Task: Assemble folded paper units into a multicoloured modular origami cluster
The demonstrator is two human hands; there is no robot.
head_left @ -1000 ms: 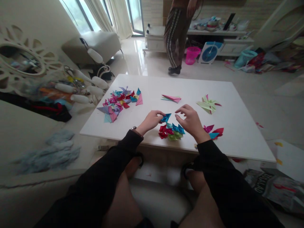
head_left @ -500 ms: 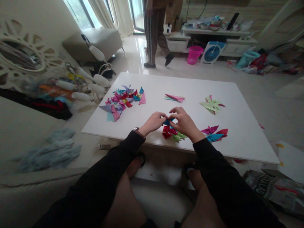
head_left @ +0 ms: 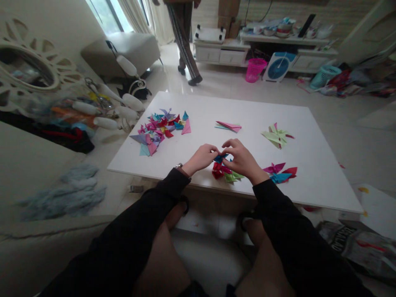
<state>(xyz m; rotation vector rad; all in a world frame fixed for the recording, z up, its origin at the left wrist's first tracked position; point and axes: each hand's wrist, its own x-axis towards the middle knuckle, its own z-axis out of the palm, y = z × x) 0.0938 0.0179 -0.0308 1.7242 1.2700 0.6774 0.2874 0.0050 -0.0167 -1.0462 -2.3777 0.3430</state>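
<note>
A small blue folded-paper piece (head_left: 219,158), perhaps an origami crane, is pinched between both hands above the near part of the white table (head_left: 198,111). My left hand (head_left: 202,158) grips its left side with closed fingertips. On the other side, my right hand (head_left: 239,160) holds it between thumb and fingers. Just below lie red folded papers (head_left: 218,170) and green folded papers (head_left: 232,177), partly hidden by my right hand. Right of my right wrist are a purple folded paper (head_left: 274,168), a blue one (head_left: 281,177) and a red one (head_left: 291,171).
A heap of many-coloured paper cranes (head_left: 163,128) covers the table's left. Flat folded strips (head_left: 229,126) lie mid-table, light green pieces (head_left: 277,135) to the right. Beyond the table a person (head_left: 185,41) walks near a pink basket (head_left: 255,70) and a blue fan (head_left: 278,67). A lamp (head_left: 126,103) stands left.
The person beyond the table has stepped to the left, uncovering more of the white cabinet. Both my hands keep hold of the blue paper, with barely any shift.
</note>
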